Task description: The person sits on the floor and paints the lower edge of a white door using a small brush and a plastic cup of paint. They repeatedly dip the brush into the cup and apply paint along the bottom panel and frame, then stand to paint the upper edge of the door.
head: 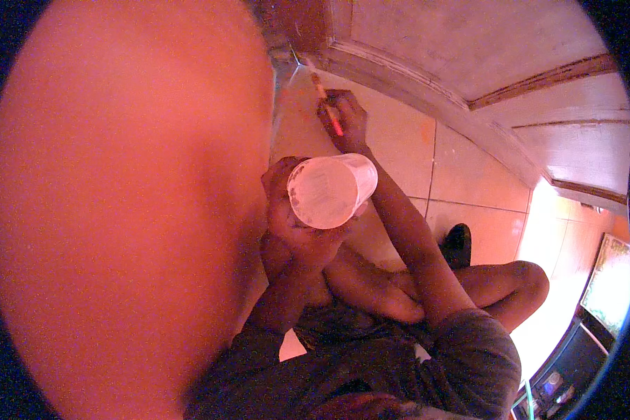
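A translucent whitish plastic tub is gripped in my left hand, close in front of my chest. Its round end is turned up towards me, with dark flecks along the left rim. My right hand reaches further out and pinches a slim paintbrush with a red handle end. The brush points towards the low corner where the wooden frame meets the floor. Its tip is blurred, so I cannot tell whether it touches.
An orange-pink wall stands close on my left. Ahead and to the right runs a panelled wooden door. My bent knee and a dark shoe are on the tiled floor. Bright light falls on the right.
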Tool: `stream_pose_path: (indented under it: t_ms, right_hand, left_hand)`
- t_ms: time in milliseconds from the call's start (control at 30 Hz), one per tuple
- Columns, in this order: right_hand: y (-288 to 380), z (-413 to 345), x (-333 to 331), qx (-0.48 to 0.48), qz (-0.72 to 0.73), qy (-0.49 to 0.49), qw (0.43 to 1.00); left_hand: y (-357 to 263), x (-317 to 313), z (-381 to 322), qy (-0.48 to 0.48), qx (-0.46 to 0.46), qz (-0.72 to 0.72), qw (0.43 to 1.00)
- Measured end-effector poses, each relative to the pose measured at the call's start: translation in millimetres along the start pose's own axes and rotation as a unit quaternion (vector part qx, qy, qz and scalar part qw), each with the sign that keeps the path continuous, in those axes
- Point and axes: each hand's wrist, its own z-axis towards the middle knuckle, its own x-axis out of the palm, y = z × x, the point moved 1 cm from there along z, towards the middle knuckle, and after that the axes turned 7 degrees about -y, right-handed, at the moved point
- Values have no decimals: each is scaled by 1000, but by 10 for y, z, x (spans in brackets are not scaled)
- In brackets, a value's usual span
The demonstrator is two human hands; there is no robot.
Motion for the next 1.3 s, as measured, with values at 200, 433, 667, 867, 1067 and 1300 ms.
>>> stream_pose_path:
  t_ms: [200,433,667,867,1067,1300]
  right_hand:
    - [-244,192,309,101,-32,27,994]
    - [-115,-179,-198,74,-152,-80,982]
    - [39,174,431,75,19,56,995]
    - [-264,58,-76,24,-117,-106,987]
    - [-83,-251,-99,45,-96,-73,992]
    - [-177,153,256,69,-72,24,995]
  left_hand:
    - [42,-47,69,20,68,108,992]
    - [-48,-48,101,48,48,144,987]
    - [17,-29,74,23,-30,59,998]
    - [-12,-40,99,22,-21,54,998]
    - [-120,-42,104,72,-33,99,992]
    - [19,12,100,21,-42,29,998]
